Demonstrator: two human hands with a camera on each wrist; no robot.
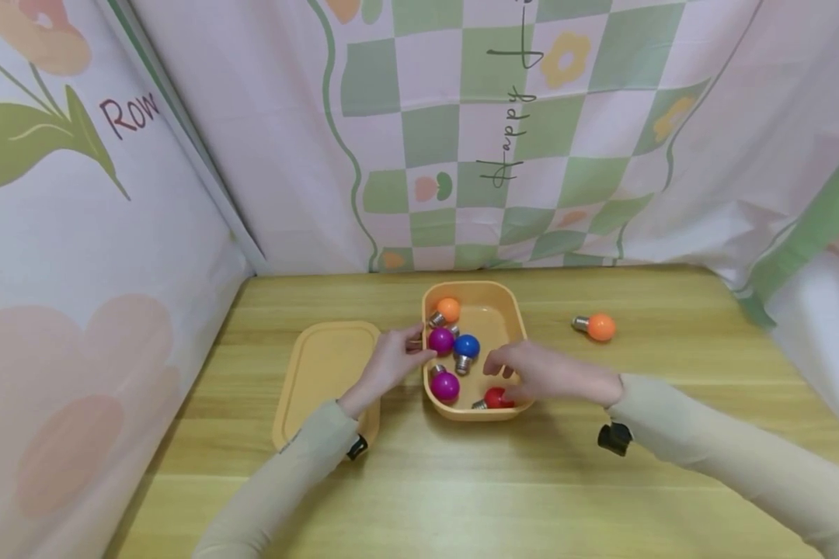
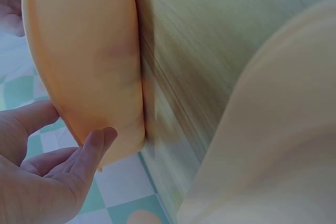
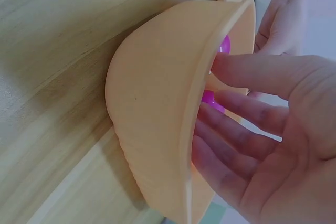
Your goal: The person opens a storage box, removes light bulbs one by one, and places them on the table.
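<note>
Printed curtains (image 1: 506, 132) (the rear one checked green and white) hang around a wood-grain table (image 1: 461, 489).

Wood-grain tabletop (image 1: 461, 497), open yellow-orange box (image 1: 491, 320) standing upright toward the far edge, flat lid (image 1: 325, 369) of matching colour lying left of it, single orange bulb (image 1: 600, 327) lying on its side, well apart to the right.

Red bulb (image 1: 494, 399) part-hidden, sleeves (image 1: 713, 435) cropped
</note>
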